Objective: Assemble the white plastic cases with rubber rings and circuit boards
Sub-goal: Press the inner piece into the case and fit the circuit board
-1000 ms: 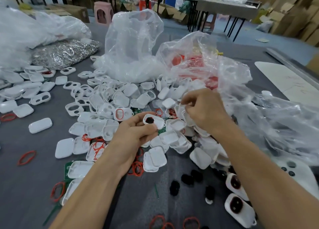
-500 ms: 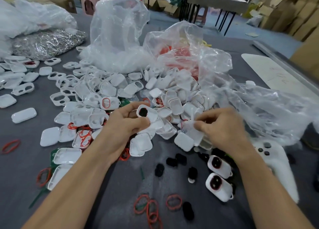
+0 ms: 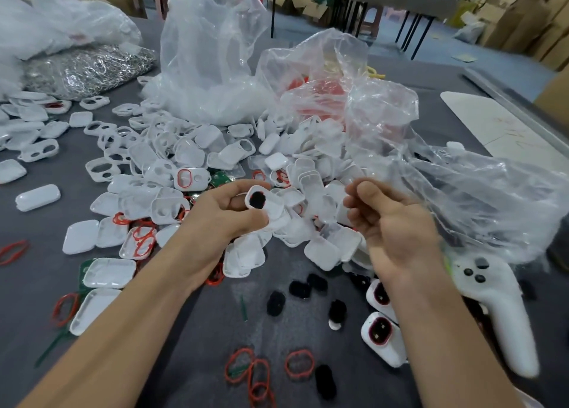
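White case (image 3: 265, 205) pinched by left hand (image 3: 220, 223) fingers (image 3: 243, 187); right hand (image 3: 397, 227) curled, contents unclear.

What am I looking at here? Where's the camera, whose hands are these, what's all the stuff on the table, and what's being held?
No robot here: a person works with bare hands, and the single camera sits on their head, looking forward and down. The grey table carries a heap of white case shells, loose red rubber rings, small black pads and a green circuit board peeking out of the heap. Clear plastic bags stand behind it, and a white handheld controller lies at the right. Two cases with red rings fitted lie near the right forearm. The left hand holds a white case shell with a black pad in it. The right hand hovers beside it with fingers curled; blur hides whether it pinches anything.
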Motion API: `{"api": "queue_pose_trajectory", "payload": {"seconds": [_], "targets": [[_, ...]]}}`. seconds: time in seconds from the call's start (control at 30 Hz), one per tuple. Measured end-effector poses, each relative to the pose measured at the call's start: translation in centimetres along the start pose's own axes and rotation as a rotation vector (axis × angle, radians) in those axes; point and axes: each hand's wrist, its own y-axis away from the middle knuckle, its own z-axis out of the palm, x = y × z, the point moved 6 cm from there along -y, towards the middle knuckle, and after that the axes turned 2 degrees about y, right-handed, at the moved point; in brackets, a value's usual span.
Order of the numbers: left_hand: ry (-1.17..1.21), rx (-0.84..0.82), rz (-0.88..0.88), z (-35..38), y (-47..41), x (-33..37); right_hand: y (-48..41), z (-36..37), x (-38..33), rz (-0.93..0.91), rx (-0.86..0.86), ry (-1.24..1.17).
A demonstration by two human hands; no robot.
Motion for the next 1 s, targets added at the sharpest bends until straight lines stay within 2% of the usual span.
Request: {"api": "queue_pose_trajectory", "payload": {"seconds": [0.07,0.2,0.27,0.37,0.43,0.57,0.67,0.77,0.9,1.0], "targets": [[0.000,-0.004,0.008,0.1,-0.1,0.0,0.2,0.2,0.0,-0.060,-0.003,0.098],[-0.005,-0.007,0.021,-0.1,-0.1,0.1,0.6,0.4,-0.8,-0.372,0.104,0.802],[-0.005,0.000,0.026,-0.4,-0.1,0.2,1.1,1.5,-0.7,-0.466,0.077,1.013],[-0.003,0.007,0.027,-0.6,-0.2,0.2,1.1,3.4,-0.2,-0.530,0.004,1.102],[-0.007,0.003,0.026,-0.6,-0.3,0.2,1.1,4.7,0.5,-0.508,-0.036,1.152],[0.003,0.000,0.033,-0.5,-0.4,0.1,1.9,6.2,1.5,-0.557,-0.014,1.337],[0.018,0.008,0.033,-0.5,-0.5,0.0,2.4,5.6,0.9,-0.652,0.079,1.202],[0.024,-0.005,0.034,-0.5,-0.5,0.0,2.1,3.8,0.4,-0.580,0.125,0.872],[-0.016,-0.115,0.047,0.3,-0.1,0.5,2.6,3.5,-0.6,-0.579,-0.060,0.436],[-0.023,-0.268,0.041,1.4,0.6,0.8,3.8,4.5,-1.0,-0.642,-0.273,0.401]]}}
